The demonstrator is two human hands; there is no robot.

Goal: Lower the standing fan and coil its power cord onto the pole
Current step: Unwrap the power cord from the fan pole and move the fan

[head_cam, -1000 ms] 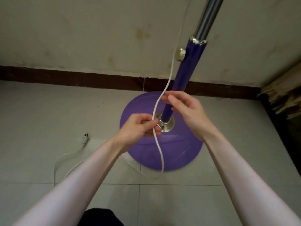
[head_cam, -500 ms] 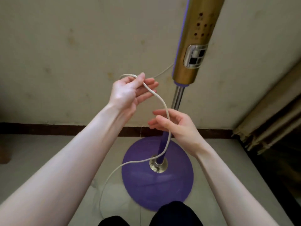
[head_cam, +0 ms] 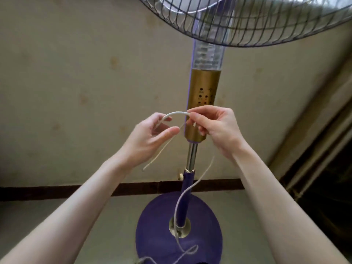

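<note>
The standing fan rises in front of me: wire cage head [head_cam: 247, 21] at the top, gold control column [head_cam: 203, 96], chrome pole [head_cam: 191, 155], purple lower tube and round purple base [head_cam: 158, 225] on the floor. The white power cord [head_cam: 176, 113] arches between my hands just left of the gold column. My right hand [head_cam: 215, 128] pinches the cord in front of the column. My left hand [head_cam: 150, 138] has the cord across its loosely curled fingers. One strand hangs down from my right hand past the pole and curls on the base.
A beige wall with a dark skirting strip [head_cam: 57, 191] stands behind the fan. A curtain and dark window frame [head_cam: 323, 149] fill the right side. The floor [head_cam: 38, 216] is pale tile.
The view has tilted up from the base to the fan head. Both hands rose with the cord from the base to the gold column, and my right hand now pinches it.
</note>
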